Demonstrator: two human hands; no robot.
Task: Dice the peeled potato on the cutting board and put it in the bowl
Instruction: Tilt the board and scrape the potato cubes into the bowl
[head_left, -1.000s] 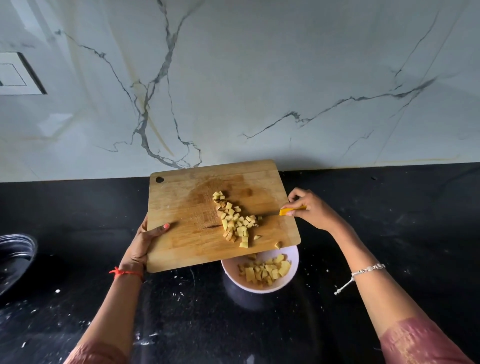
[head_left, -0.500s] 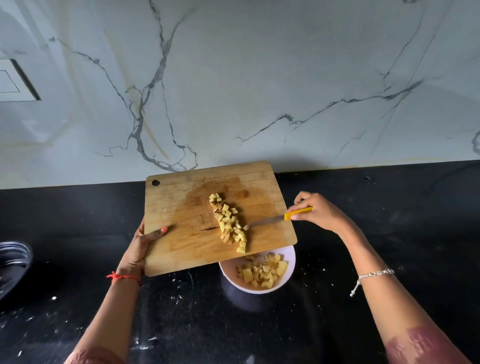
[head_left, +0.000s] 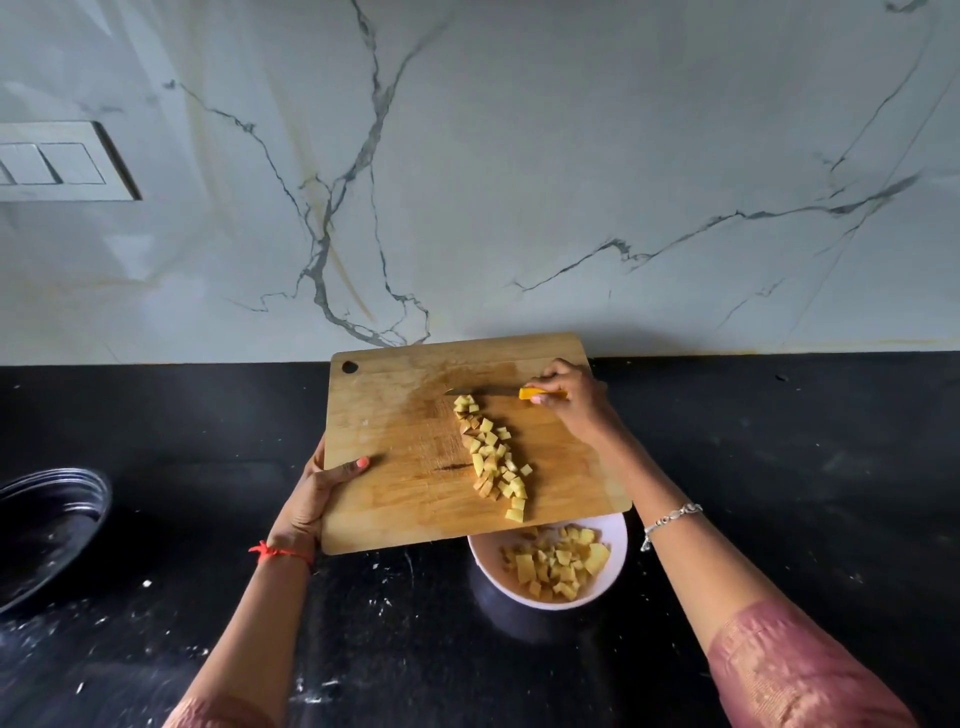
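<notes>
1. Two hands are working the rectangular wooden cutting board (head_left: 410, 447): the left hand (head_left: 318, 493) is gripping its left edge, thumb curled on top.
2. The right hand (head_left: 574, 402), fingers curled, is gripping a yellow-handled knife (head_left: 531, 393) just beyond the pale potato dice (head_left: 493, 457) lying on the board.
3. A round white bowl (head_left: 485, 569) is sitting under the board's near right corner, holding more dice.

Cutting board (head_left: 415, 410) partly over bowl (head_left: 487, 564)

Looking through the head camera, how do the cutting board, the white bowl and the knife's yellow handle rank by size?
1. cutting board
2. white bowl, partly hidden under the board
3. yellow handle, mostly covered by the right hand
</notes>
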